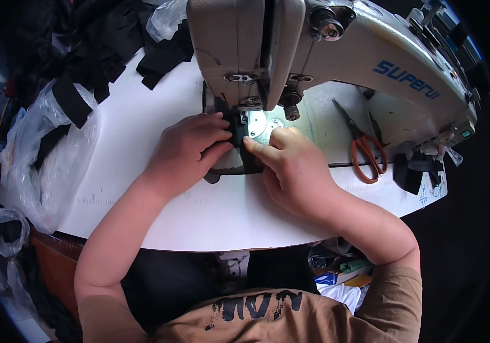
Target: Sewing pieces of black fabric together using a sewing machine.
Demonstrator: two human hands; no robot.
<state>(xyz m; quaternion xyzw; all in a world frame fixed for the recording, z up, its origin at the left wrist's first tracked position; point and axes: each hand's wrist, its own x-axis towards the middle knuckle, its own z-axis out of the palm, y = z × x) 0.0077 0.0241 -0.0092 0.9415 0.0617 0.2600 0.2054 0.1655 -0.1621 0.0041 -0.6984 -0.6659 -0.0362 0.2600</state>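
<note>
A small black fabric piece (237, 132) lies flat under the needle area of a sewing machine (250, 51). My left hand (190, 144) is at its left side, fingers bent and pressed together on the fabric. From the right, my right hand (295, 168) holds the fabric's edge down with the index fingertip, the other fingers curled in. The presser foot (244, 117) stands just beyond my fingertips, lit by the machine's lamp. What lies under my left fingers is hidden.
Orange-handled scissors (365, 150) lie on the machine bed to the right. Black strips (409, 174) sit at the table's right end. On the left are a clear plastic bag (50, 166) and heaped black fabric (102, 40). The white tabletop (199, 223) curves in front.
</note>
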